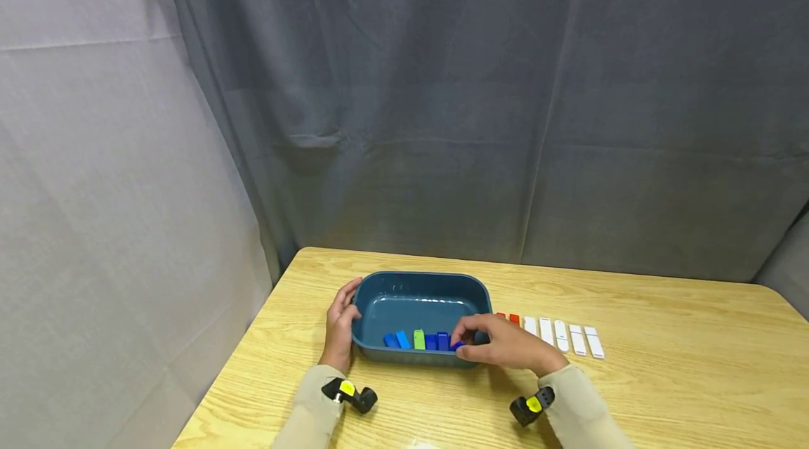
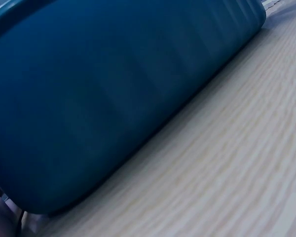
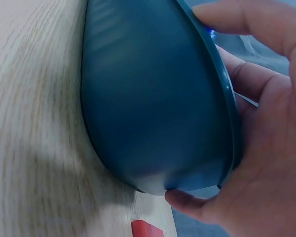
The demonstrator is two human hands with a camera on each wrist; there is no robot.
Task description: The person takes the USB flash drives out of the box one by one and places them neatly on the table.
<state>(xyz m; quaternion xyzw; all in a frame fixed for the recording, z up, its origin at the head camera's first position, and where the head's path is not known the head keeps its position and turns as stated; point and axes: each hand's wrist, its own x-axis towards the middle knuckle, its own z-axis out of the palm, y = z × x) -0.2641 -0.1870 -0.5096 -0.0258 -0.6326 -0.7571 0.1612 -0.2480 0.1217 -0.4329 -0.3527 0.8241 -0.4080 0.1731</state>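
The dark teal box (image 1: pixel 411 356) stands on the wooden table (image 1: pixel 682 358), open side up, its long axis running left to right. A row of small pieces sits inside along the near wall, long axes running roughly near to far: two blue pieces (image 1: pixel 402 339) at the left, their far ends leaning left, then a green piece (image 1: pixel 419 339) pointing almost straight away, then two darker blue pieces (image 1: pixel 443 341) beside it.

At the row's right end, the right hand (image 1: pixel 508 343) pinches one more dark blue piece (image 1: pixel 458 346) between thumb and finger, at the near wall; it is mostly hidden, so I cannot tell which way it points. The left hand (image 1: pixel 340 326) touches the box's left end, thumb at the rim and fingers along the outside; whether it clamps the wall, I cannot tell.

Right of the box, white pieces (image 1: pixel 561 335) lie side by side, long axes near to far, far ends tipped slightly left. Red pieces (image 1: pixel 515 319) show between them and the box, partly hidden by the right hand
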